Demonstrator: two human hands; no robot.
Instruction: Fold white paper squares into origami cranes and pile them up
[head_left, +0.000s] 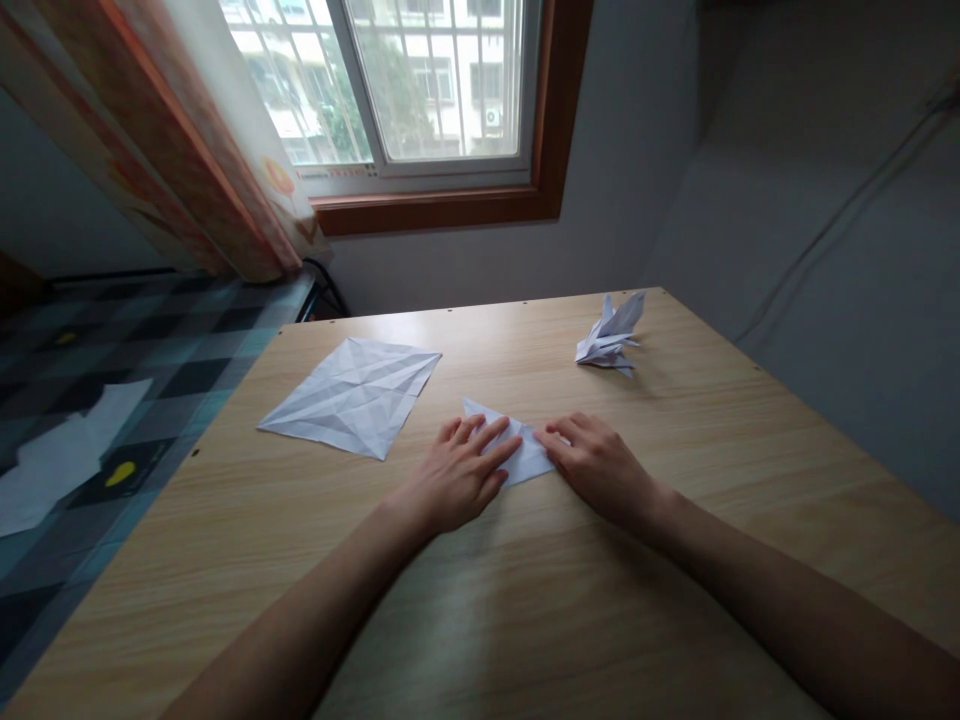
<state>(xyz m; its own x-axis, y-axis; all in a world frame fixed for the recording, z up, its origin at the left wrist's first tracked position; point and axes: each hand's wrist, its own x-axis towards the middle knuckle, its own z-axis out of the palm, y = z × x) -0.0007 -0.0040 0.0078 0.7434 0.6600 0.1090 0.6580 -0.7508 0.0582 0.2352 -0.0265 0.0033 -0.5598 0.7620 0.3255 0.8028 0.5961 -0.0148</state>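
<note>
A small folded sheet of white paper [527,462] lies on the wooden table between my two hands. My left hand [469,470] rests flat over its left part, fingers spread and pressing on it. At the paper's right edge, my right hand [596,465] is closed, with thumb and fingertips on the corner. Part of the paper is hidden under my fingers. Farther left lies a creased square sheet of white paper [356,395], opened out flat. A folded white origami figure [609,335] with pointed parts stands near the table's far right corner.
The wooden table [450,620] has its far edge near the wall below a window [442,80]. To the left is a bed with a checked cover [195,370], with white paper sheets [67,460] on it. A patterned curtain [165,130] hangs beside the window.
</note>
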